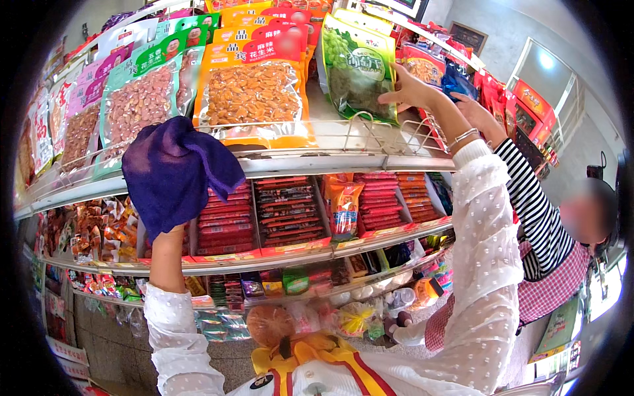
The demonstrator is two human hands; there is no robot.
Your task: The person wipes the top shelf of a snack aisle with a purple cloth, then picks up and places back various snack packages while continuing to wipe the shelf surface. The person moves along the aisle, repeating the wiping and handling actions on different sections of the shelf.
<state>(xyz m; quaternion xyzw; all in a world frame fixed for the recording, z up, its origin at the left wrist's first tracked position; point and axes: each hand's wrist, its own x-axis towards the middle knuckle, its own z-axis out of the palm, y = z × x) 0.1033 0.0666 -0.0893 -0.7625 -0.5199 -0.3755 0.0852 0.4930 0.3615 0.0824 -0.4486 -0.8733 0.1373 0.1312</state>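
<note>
A purple cloth is draped over my left hand and hides its fingers. The hand holds it at the front edge of the upper shelf, before the orange bag of peanuts. My right hand is at the right side of a green bag of raisins with a picture of grapes. Its thumb lies across the bag's front and the other fingers are by the edge, partly hidden. The bag stands upright, leaning slightly, behind the low wire rail.
Teal bags of peanuts stand left of the orange ones. Boxed red snack packets fill the shelf below. At right, a person in striped sleeves reaches toward a blue packet. Bagged goods sit near the floor.
</note>
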